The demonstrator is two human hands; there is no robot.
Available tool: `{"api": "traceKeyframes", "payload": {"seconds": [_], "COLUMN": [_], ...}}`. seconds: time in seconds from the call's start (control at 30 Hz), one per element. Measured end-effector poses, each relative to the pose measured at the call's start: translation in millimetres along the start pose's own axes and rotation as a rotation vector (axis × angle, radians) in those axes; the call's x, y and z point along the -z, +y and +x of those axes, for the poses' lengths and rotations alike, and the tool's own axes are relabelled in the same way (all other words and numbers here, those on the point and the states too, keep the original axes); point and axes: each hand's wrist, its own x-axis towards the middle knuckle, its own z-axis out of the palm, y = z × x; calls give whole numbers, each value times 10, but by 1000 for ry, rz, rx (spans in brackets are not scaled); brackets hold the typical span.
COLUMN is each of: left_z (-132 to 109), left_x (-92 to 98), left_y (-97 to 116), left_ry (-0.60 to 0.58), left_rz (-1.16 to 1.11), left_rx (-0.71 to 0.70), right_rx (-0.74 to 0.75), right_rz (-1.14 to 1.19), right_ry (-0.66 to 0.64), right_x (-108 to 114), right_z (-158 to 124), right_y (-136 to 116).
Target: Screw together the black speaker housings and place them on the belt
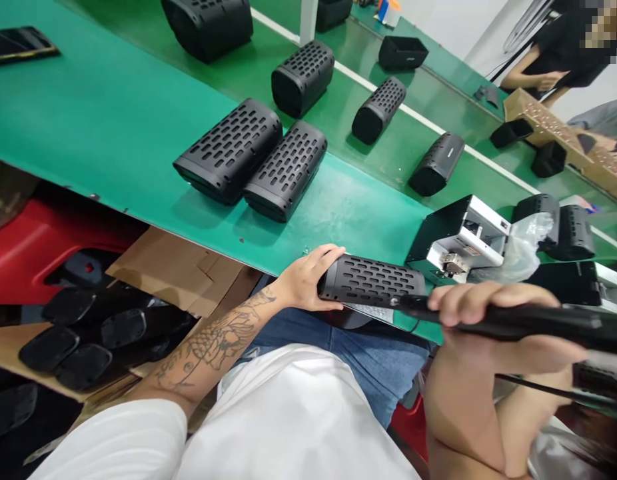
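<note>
black pads (63,347) on cardboard, far left, below the surface | pair of speaker shells (228,150) side by side, touching, on the green surface (88,120) | left hand (308,280): grip closed on the left end of a speaker shell (373,281) lying at the surface's near edge | right hand (488,327): grip closed around a black tool (538,320), tip at that shell's right end | small machine (463,237) just behind

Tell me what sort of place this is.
Probably a factory assembly line for portable speakers: a long green conveyor belt carries black perforated speaker housings, the left hand grips another black perforated housing and the right hand grips a black handheld power tool.
</note>
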Motion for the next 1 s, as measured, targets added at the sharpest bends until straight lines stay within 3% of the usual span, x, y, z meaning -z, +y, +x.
{"api": "traceKeyframes", "payload": {"seconds": [0.03,0.13,0.17,0.2,0.3,0.43,0.6,0.83,0.93,1.0], "left_z": [-1,15,24,33,51,47,40,37,36,79], "left_x": [-6,-4,2,9,28,26,8,30,58,85], "left_y": [6,24,29,33,37,32,37,-6,-16,54], "left_ry": [8,23,26,25,17,14,10,15,18,64], "left_rz": [9,22,20,17,0,-17,-11,-23,-61,-76], "left_rx": [-15,-44,-47,-46,-34,-19,-18,-49,-42,-9], "right_rx": [55,178,177,131,54,11,19,117,46,-20], "right_rz": [-79,-424,-514,-573,-594,-549,-523,-506,-440,-335], "right_ry": [119,706,858,923,937,897,909,998,1028,969], "right_x": [142,600,738,858,1057,997,903,830,757,765], "right_z": [86,357,427,476,480,286,178,346,319,236], "right_y": [25,182,255,332,532,597,364,171,125,73]}}
